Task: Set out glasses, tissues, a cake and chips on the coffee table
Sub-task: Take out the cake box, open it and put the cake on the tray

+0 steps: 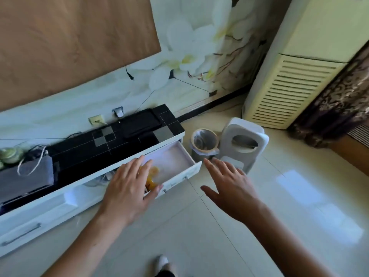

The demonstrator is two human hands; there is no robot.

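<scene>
Left hand (129,188) is being held flat, fingers straight, over the open drawer (179,166), grasping nothing. Right hand (229,186) is being held spread above the floor, likewise released. 1 orange packet (152,176) is lying partly hidden inside the drawer.

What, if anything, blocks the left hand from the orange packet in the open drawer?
Nothing visible does. The drawer is pulled out and uncovered, and the left hand hovers flat right above the orange packet, its fingers straight. The right hand is off to the side, over the floor.
</scene>
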